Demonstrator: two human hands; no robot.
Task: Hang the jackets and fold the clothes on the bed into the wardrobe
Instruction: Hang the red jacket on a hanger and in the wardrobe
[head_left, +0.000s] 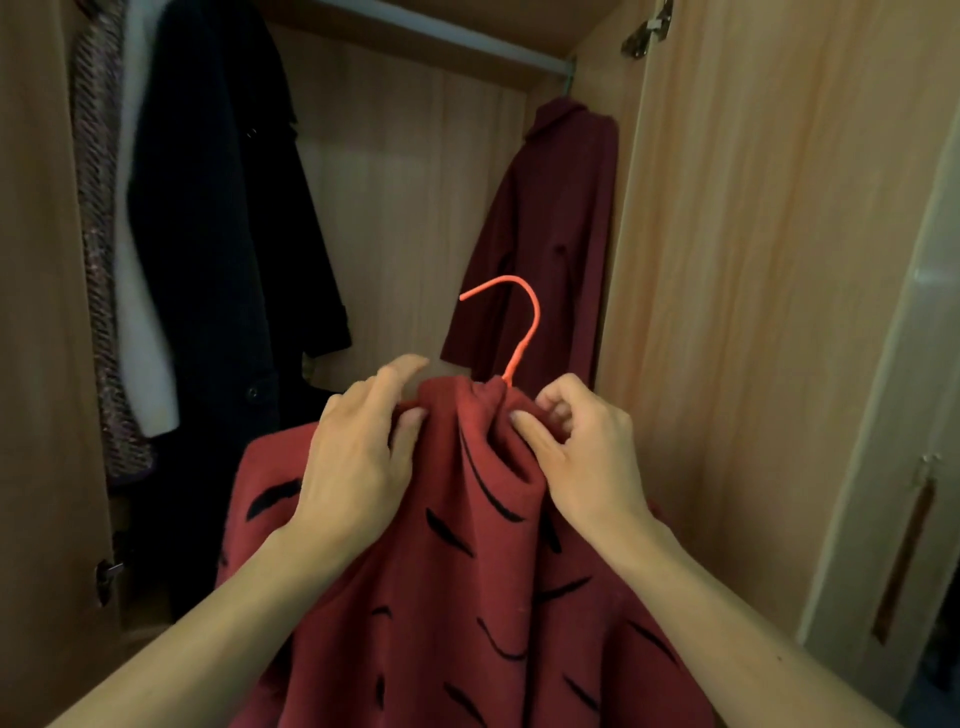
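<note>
here: open light-wood wardrobe (415, 182), one metal rail (441, 32), four hung garments (223, 208); left hand (358, 457), right hand (576, 447) pinch red black-flecked jacket (457, 597) on orange hanger (525, 327).

Your red jacket (467, 597) hid the orange hanger (519, 353) below its hook, and the bottom edge cut off the jacket's hem. The curled fingertips of your right hand (587, 452) were tucked out of sight. The top edge cropped the dark coat (223, 208) and white garment (137, 260), so what held them could not be told.
</note>
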